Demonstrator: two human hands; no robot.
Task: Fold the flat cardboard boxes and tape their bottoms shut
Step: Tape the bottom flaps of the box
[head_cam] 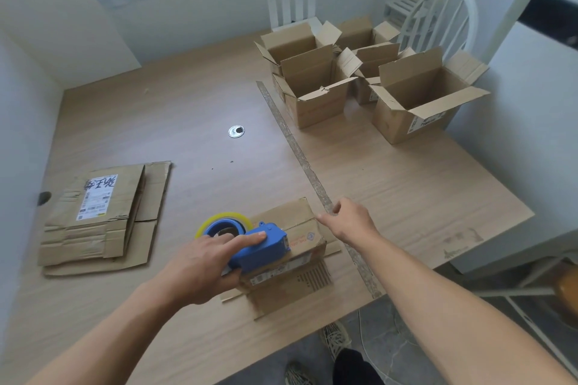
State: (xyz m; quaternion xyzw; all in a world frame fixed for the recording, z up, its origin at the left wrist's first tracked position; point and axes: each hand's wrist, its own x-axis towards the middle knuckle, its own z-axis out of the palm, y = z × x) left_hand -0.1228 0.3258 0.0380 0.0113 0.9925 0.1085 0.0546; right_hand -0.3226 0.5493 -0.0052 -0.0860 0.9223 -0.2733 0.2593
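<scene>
Blue plastic fills the left hand (200, 262): its fingers and thumb are curled round the tape dispenser (256, 247), with the forefinger laid straight along the top of the body. The dispenser rests on the upturned face of the cardboard box (300, 228) at the near edge of the surface (187, 122). Its long axis runs across the box's top from left to right. The yellow-rimmed tape roll (223, 223) sits at the left end and the squared end points toward the right hand (347, 222).

The right hand lies at the box's far right corner, well apart from the left hand, fingers stretched leftward and touching the cardboard edge. Whether they pinch anything cannot be told.

The box stands between the two hands, its long axis running from near left to far right, with loose flaps spread flat on the surface beneath it.

Left of the box lies a stack of flat boxes (100, 219), a white label on the top one. Beyond the box and to its right stand several folded boxes (416, 103) with their top flaps open. A rough grey strip (300, 156) runs from just beside the box's right side toward them, and a metal grommet (236, 131) sits beyond the box.
</scene>
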